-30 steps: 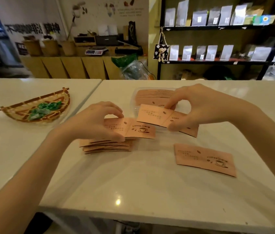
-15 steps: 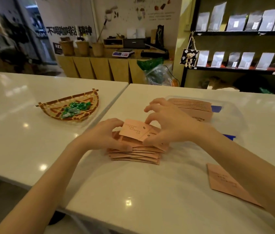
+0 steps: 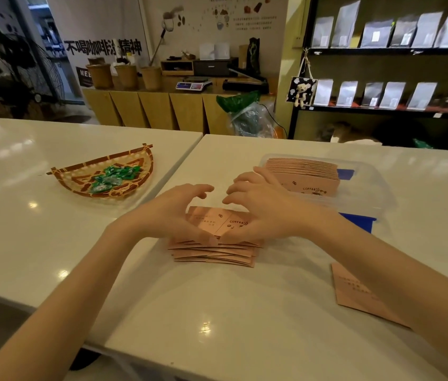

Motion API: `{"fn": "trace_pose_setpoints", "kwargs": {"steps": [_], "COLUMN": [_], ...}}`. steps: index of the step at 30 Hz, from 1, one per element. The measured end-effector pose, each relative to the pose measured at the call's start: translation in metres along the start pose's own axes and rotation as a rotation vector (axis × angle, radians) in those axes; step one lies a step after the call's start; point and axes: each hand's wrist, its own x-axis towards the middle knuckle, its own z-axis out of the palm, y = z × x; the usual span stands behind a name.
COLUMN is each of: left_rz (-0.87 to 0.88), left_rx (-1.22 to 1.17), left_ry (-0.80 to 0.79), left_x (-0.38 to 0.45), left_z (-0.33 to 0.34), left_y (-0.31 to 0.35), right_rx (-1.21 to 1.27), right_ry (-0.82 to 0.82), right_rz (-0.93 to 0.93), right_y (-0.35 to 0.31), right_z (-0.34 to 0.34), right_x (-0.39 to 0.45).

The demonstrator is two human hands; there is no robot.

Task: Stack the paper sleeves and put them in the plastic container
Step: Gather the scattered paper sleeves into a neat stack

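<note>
A stack of pink paper sleeves (image 3: pixel 214 254) printed with a coffee cup lies on the white table (image 3: pixel 217 325) in front of me. My left hand (image 3: pixel 170 213) and my right hand (image 3: pixel 264 210) press against its left and right ends. The thumbs meet at its near edge and the fingers arch over the top sleeve. Behind my right hand stands a clear plastic container (image 3: pixel 368 188) holding another neat pile of sleeves (image 3: pixel 302 171). One loose sleeve (image 3: pixel 355 292) lies flat at the right, partly under my right forearm.
A woven fan-shaped basket (image 3: pixel 79 180) with green wrapped candies (image 3: pixel 113 176) sits on the neighbouring table at the left. A blue piece (image 3: pixel 360 220) shows under the container. A gap runs between the two tables. Shelves with bags stand far behind.
My right hand has laid the sleeve it carried on top of the stack. Both hands now close in on the stack's ends. The view has shifted left.
</note>
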Motion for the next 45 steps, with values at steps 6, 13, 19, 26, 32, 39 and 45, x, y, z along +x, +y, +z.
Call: {"fn": "trace_pose_setpoints", "kwargs": {"steps": [6, 13, 19, 26, 32, 39, 45], "left_rz": [0.198, 0.452, 0.523, 0.519, 0.482, 0.48, 0.492], "left_rx": [0.088, 0.004, 0.009, 0.162, 0.257, 0.214, 0.15], "left_ry": [0.079, 0.071, -0.054, -0.166, -0.2, -0.161, -0.085], "left_x": [0.005, 0.015, 0.023, 0.028, 0.027, 0.022, 0.016], "left_z": [0.006, 0.03, 0.054, 0.084, 0.097, 0.103, 0.088], "left_y": [0.039, 0.093, 0.134, 0.155, 0.155, 0.15, 0.139], "right_rx": [0.104, 0.206, 0.25, 0.308, 0.269, 0.258, 0.272], "right_ry": [0.12, 0.213, 0.168, -0.017, -0.023, -0.02, 0.008], "right_rz": [0.076, 0.187, 0.353, 0.512, 0.518, 0.471, 0.448], "right_y": [0.019, 0.04, 0.053, 0.06, 0.059, 0.057, 0.053], "right_z": [-0.015, -0.028, -0.027, -0.006, 0.006, 0.006, -0.002], "right_x": [-0.035, -0.097, -0.155, -0.211, -0.229, -0.228, -0.213]}}
